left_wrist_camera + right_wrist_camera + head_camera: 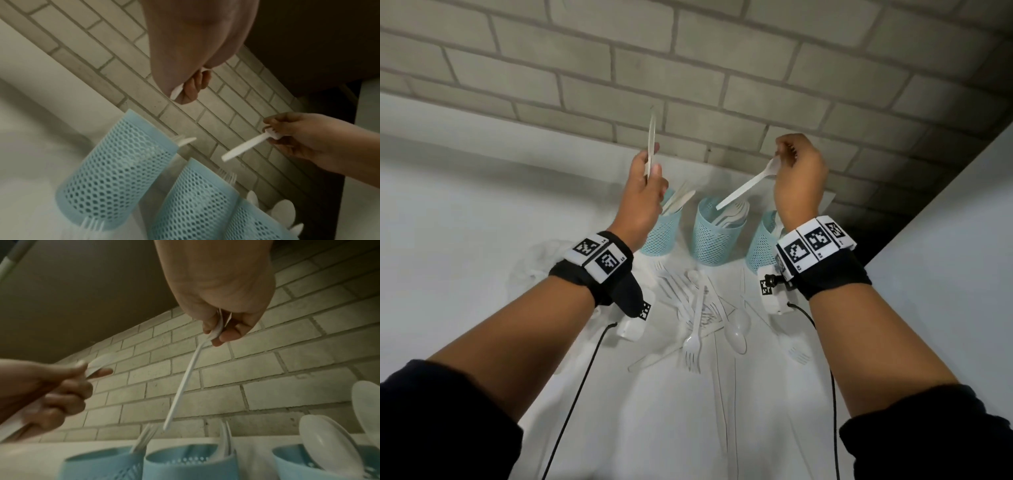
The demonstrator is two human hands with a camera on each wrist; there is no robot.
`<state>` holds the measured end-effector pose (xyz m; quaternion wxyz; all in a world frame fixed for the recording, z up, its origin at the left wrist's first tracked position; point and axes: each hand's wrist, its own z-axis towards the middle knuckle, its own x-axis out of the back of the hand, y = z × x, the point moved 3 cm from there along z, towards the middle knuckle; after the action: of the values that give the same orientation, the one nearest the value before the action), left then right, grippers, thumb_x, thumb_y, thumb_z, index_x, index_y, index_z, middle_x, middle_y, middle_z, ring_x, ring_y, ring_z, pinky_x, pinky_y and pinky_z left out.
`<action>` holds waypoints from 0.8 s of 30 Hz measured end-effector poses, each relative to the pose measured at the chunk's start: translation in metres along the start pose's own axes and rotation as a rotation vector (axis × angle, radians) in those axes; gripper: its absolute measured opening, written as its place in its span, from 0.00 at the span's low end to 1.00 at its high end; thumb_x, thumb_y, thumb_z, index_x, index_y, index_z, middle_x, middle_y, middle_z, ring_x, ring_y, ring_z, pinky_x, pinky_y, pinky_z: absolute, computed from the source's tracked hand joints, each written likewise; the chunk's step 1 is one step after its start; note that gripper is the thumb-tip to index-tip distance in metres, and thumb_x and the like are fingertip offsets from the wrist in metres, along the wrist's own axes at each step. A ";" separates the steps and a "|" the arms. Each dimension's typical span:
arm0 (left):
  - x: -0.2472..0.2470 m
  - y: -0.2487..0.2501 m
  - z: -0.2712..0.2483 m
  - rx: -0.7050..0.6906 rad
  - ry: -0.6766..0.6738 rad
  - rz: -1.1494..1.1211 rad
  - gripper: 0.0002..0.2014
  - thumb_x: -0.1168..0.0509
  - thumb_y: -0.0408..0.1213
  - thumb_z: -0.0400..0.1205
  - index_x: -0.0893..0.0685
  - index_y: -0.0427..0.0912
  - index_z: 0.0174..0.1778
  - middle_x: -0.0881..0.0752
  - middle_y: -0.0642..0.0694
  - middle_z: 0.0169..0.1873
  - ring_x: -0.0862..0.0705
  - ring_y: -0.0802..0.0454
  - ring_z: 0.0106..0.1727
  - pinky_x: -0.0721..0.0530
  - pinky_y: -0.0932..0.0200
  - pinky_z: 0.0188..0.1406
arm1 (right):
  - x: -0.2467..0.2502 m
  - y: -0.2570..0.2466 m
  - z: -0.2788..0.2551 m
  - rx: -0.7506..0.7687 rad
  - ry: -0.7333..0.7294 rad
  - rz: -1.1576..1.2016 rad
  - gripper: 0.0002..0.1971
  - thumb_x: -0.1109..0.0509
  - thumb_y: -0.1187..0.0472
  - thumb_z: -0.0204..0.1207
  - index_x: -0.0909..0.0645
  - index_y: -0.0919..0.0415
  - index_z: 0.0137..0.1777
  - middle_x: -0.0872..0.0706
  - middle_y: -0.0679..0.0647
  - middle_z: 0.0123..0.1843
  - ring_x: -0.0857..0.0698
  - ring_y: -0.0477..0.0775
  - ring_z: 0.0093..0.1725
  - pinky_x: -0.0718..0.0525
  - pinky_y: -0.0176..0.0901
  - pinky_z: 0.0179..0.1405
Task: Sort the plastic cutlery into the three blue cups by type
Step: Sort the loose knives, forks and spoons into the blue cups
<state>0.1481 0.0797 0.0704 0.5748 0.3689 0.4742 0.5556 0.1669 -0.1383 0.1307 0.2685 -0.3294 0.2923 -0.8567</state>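
Three blue mesh cups stand in a row by the brick wall: left cup [661,236], middle cup [717,240], right cup [762,246]. My left hand [654,161] is raised above the left cup and grips a white knife [652,137] upright. My right hand [784,157] pinches a white fork [746,186] by its head, and tines show at the fingers in the left wrist view [269,130]. The fork's handle slants down over the middle cup [189,464]. Loose white cutlery [702,318] lies on the table in front of the cups.
The left cup holds knives [678,200], the middle one forks [226,175], the right one spoons [329,444]. A crumpled clear bag [541,260] lies left of the cups. A single fork [799,354] lies apart at the right. A wall corner closes in on the right.
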 end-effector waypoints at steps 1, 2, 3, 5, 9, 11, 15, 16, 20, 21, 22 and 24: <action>0.003 0.000 0.005 -0.001 0.012 0.009 0.13 0.55 0.40 0.89 0.32 0.51 0.67 0.34 0.51 0.29 0.34 0.64 0.24 0.34 0.71 0.23 | -0.002 -0.001 -0.003 0.035 -0.002 -0.048 0.11 0.40 0.66 0.80 0.15 0.60 0.53 0.12 0.54 0.49 0.16 0.54 0.49 0.23 0.39 0.46; 0.006 0.001 0.010 -0.002 0.026 0.007 0.12 0.56 0.42 0.89 0.29 0.51 0.63 0.34 0.51 0.29 0.35 0.62 0.26 0.34 0.70 0.25 | -0.005 -0.001 -0.005 0.065 -0.011 -0.094 0.11 0.40 0.65 0.80 0.16 0.59 0.54 0.12 0.55 0.51 0.15 0.56 0.50 0.24 0.39 0.45; 0.008 0.002 0.014 -0.007 0.034 0.002 0.13 0.57 0.41 0.90 0.28 0.50 0.60 0.33 0.51 0.29 0.34 0.61 0.27 0.33 0.68 0.27 | -0.009 -0.001 -0.008 0.088 -0.025 -0.131 0.12 0.40 0.64 0.81 0.16 0.59 0.55 0.12 0.55 0.52 0.15 0.57 0.51 0.25 0.39 0.45; 0.013 0.001 0.020 -0.016 0.051 0.007 0.12 0.56 0.35 0.89 0.27 0.45 0.59 0.28 0.50 0.31 0.29 0.59 0.32 0.29 0.66 0.35 | -0.016 -0.001 -0.014 0.109 -0.057 -0.198 0.12 0.40 0.63 0.81 0.16 0.58 0.56 0.12 0.55 0.53 0.16 0.58 0.51 0.28 0.38 0.43; 0.018 -0.006 0.031 -0.008 0.132 -0.026 0.11 0.49 0.25 0.86 0.26 0.38 0.60 0.18 0.48 0.38 0.18 0.57 0.42 0.19 0.66 0.49 | -0.027 0.001 -0.023 0.120 -0.136 -0.274 0.13 0.40 0.62 0.82 0.16 0.57 0.59 0.13 0.56 0.56 0.16 0.59 0.54 0.26 0.41 0.44; 0.018 -0.009 0.033 -0.003 0.164 -0.052 0.12 0.47 0.23 0.85 0.25 0.33 0.61 0.16 0.47 0.40 0.16 0.57 0.42 0.17 0.66 0.50 | -0.031 0.002 -0.025 0.125 -0.173 -0.304 0.13 0.41 0.61 0.83 0.17 0.57 0.60 0.13 0.57 0.57 0.16 0.60 0.55 0.23 0.44 0.47; 0.021 0.001 0.032 -0.021 0.224 -0.224 0.09 0.47 0.25 0.86 0.24 0.39 0.52 0.16 0.45 0.38 0.14 0.58 0.38 0.15 0.62 0.48 | -0.034 0.008 -0.027 0.149 -0.237 -0.323 0.14 0.41 0.60 0.83 0.17 0.56 0.63 0.13 0.56 0.58 0.16 0.58 0.56 0.24 0.42 0.48; 0.022 0.006 0.032 -0.047 0.247 -0.271 0.09 0.48 0.25 0.86 0.25 0.41 0.49 0.16 0.45 0.38 0.14 0.57 0.37 0.14 0.61 0.48 | -0.035 0.010 -0.028 0.146 -0.243 -0.323 0.14 0.41 0.59 0.83 0.17 0.56 0.63 0.13 0.56 0.59 0.16 0.58 0.56 0.24 0.41 0.48; 0.024 0.017 0.034 -0.159 0.271 -0.160 0.13 0.47 0.23 0.84 0.31 0.48 0.47 0.15 0.46 0.41 0.12 0.57 0.44 0.15 0.59 0.52 | -0.040 0.015 -0.030 0.139 -0.261 -0.317 0.13 0.40 0.60 0.83 0.17 0.57 0.62 0.12 0.57 0.57 0.16 0.59 0.55 0.23 0.42 0.48; 0.024 0.011 0.035 -0.138 0.261 -0.077 0.13 0.46 0.23 0.83 0.31 0.48 0.47 0.15 0.47 0.41 0.13 0.60 0.44 0.16 0.61 0.52 | -0.043 0.017 -0.031 0.138 -0.276 -0.310 0.13 0.40 0.61 0.83 0.17 0.58 0.62 0.12 0.58 0.57 0.16 0.59 0.55 0.22 0.43 0.50; 0.025 0.002 0.036 -0.097 0.258 0.007 0.12 0.44 0.24 0.82 0.30 0.48 0.46 0.15 0.46 0.40 0.13 0.61 0.43 0.16 0.62 0.52 | -0.046 0.020 -0.032 0.133 -0.307 -0.311 0.13 0.40 0.62 0.83 0.17 0.57 0.62 0.12 0.58 0.57 0.16 0.60 0.55 0.21 0.45 0.51; 0.026 -0.014 0.037 -0.016 0.247 0.180 0.04 0.39 0.31 0.81 0.26 0.44 0.44 0.15 0.42 0.41 0.15 0.55 0.43 0.16 0.53 0.54 | -0.052 0.026 -0.035 0.133 -0.405 -0.352 0.14 0.41 0.61 0.83 0.17 0.56 0.62 0.12 0.60 0.55 0.16 0.62 0.53 0.18 0.48 0.51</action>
<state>0.1861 0.1081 0.0639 0.4629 0.3340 0.5019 0.6498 0.1815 -0.1113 0.0704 0.1893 -0.5214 0.1142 -0.8242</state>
